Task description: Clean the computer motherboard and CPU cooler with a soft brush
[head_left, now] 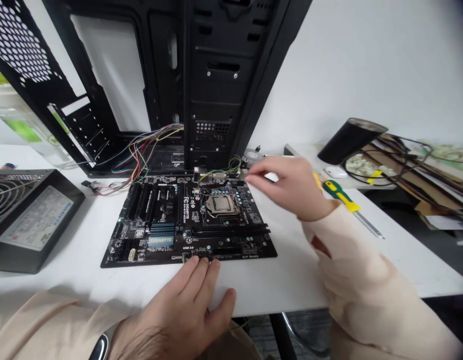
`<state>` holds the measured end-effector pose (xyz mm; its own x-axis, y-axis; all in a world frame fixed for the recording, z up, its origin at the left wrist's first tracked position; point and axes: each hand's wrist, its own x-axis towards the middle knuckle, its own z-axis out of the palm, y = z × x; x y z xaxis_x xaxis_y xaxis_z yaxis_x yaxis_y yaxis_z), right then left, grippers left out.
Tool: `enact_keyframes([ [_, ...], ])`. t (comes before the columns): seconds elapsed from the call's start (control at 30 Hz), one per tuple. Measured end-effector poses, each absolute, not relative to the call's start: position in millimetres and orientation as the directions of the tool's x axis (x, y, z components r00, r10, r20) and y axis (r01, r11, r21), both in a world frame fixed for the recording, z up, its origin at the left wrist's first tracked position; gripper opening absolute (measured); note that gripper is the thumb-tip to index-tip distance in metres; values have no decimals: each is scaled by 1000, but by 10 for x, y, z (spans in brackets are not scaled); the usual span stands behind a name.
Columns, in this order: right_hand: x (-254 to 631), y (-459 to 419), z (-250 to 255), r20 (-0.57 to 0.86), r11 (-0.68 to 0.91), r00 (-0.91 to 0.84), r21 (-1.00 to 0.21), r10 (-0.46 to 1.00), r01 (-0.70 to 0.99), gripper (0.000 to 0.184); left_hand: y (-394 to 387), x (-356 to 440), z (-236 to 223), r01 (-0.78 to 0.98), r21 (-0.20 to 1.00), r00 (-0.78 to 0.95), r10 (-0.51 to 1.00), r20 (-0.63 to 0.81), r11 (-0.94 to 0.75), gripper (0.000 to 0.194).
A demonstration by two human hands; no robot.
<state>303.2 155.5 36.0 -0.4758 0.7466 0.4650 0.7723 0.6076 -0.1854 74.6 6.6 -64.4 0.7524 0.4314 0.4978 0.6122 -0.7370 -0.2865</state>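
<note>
A dark Gigabyte motherboard [186, 220] lies flat on the white table, its processor [220, 204] seated in the socket. My left hand [189, 300] rests palm down at the board's front edge, fingers stretched out and their tips touching it. Over the far right corner of the board is my right hand [284, 185], thumb and fingers pinched together. Whatever may be between those fingertips is too small or hidden to make out. A round grey fan-like part [251, 155] and thin green and yellow wires [235, 162] are just behind that hand.
An open black computer case [223, 95] stands behind the board, coloured wires [141, 150] trailing from it. To the left sits a power supply [36, 220]. A green and yellow screwdriver [342, 197], black cup [349, 140], white earbud case [335, 172] and cables are at right.
</note>
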Motion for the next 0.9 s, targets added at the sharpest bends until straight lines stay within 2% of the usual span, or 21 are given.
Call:
enact_keyframes([
  [0.1,3291,1627,506,315,400,-328,-200,891,894,20,53,736,-618,602,-284,764,435,477,-746,30],
  [0.2,3471,1737,481,46,238,-235,-85,971,968,17,38,728,-605,603,-283,773,458,439,-746,31],
  [0.3,3524,1824,396,-177,79,-69,51,982,996,18,32,728,-619,608,-297,776,470,421,-736,33],
  [0.4,3481,1857,359,-298,10,33,142,954,990,23,37,733,-637,606,-309,775,454,440,-733,33],
  [0.53,3405,1871,355,-355,-20,88,191,931,981,21,39,735,-629,608,-308,775,463,431,-732,33],
  [0.9,3425,1915,279,-275,53,-12,142,961,988,19,48,726,-563,587,-326,793,445,417,-741,32],
])
